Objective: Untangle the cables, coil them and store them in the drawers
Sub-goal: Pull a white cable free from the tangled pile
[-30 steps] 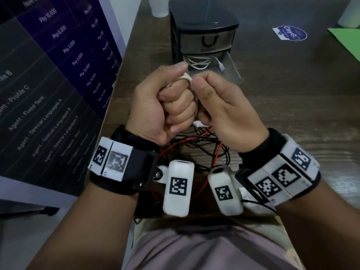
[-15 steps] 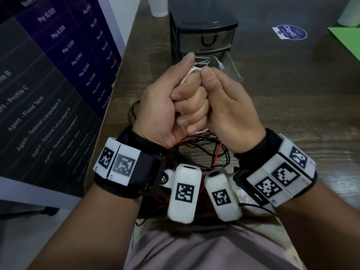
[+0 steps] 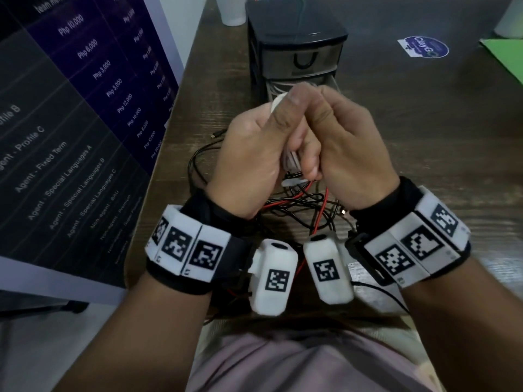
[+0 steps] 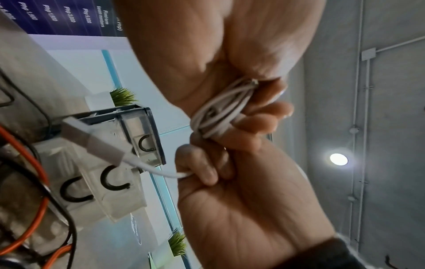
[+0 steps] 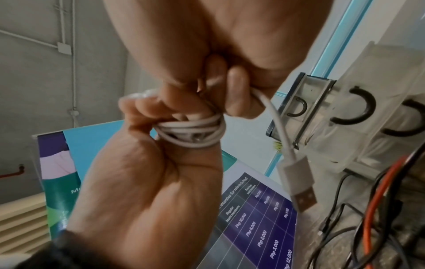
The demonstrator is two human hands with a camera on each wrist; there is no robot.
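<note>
A white USB cable is wound in a small coil [image 4: 220, 109] [image 5: 193, 131] around the fingers of my left hand [image 3: 254, 154], and my thumb stands up over it. My right hand [image 3: 348, 154] is pressed against the left and pinches the cable's loose tail; the USB plug [image 5: 299, 185] [image 4: 92, 140] dangles below it. A tangle of black and red cables [image 3: 300, 202] lies on the table under both hands. Behind them stands the black drawer unit [image 3: 297, 38], its lower clear drawers [image 5: 368, 118] pulled out. My hands hide most of the open drawer in the head view.
A dark printed banner [image 3: 70, 123] stands along the table's left edge. At the back are a white cup [image 3: 232, 9], a round sticker [image 3: 424, 48] and a green sheet [image 3: 506, 55]. Bare wooden tabletop [image 3: 424, 137] lies to the right.
Both hands have risen and moved away from me toward the drawer unit. My left hand has loosened from a tight fist, and its thumb now points up over the coil.
</note>
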